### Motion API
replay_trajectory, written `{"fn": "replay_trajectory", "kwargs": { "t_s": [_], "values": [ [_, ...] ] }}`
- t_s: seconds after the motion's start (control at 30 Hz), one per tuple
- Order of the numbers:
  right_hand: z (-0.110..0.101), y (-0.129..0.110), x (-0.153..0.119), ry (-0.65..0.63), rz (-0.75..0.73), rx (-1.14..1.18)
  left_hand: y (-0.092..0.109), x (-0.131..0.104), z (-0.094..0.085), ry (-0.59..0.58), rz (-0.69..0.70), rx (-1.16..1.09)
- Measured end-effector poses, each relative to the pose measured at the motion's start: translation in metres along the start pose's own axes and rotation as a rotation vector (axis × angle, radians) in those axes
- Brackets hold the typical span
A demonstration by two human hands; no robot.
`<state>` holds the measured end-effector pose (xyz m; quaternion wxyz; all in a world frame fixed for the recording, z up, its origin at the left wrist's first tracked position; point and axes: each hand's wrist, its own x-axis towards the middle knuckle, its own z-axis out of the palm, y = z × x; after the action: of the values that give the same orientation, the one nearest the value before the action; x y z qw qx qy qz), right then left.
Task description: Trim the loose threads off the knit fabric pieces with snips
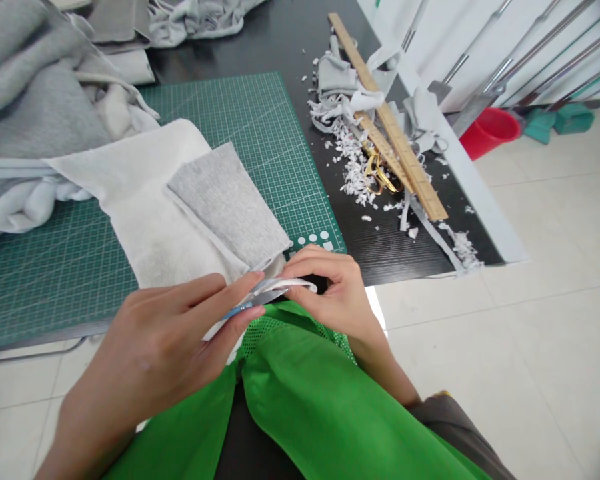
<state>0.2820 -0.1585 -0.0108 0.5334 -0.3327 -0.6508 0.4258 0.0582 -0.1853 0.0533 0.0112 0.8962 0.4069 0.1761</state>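
Observation:
My left hand (170,340) is closed, its thumb and forefinger pinching a small blue-handled tool with a metal blade (240,309). The blade lies against a folded edge of pale fabric (300,284). That edge is pinched between the thumb and fingers of my right hand (337,287), just above the table's front edge. Behind my hands a white fabric piece (155,200) spreads over the green cutting mat (260,127). A folded grey knit piece (225,200) rests on it. My left fingers hide part of the tool's handle.
Grey fabric (35,93) is heaped at the left. Two wooden rulers (390,127), gold-handled scissors (380,177) and white scraps (353,163) lie on the dark table (380,253) at the right. A red bucket (490,132) stands on the floor beyond.

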Motion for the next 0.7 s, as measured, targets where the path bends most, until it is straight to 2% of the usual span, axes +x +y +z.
{"fn": "replay_trajectory", "kwargs": {
  "t_s": [0.37, 0.7],
  "values": [
    [-0.001, 0.001, 0.001, -0.003, 0.016, 0.014, -0.001, 0.001, 0.005, 0.019, 0.025, -0.005],
    [-0.001, 0.001, 0.001, -0.022, 0.008, 0.027, -0.005, -0.002, 0.014, 0.067, 0.024, -0.098]
  ]
}}
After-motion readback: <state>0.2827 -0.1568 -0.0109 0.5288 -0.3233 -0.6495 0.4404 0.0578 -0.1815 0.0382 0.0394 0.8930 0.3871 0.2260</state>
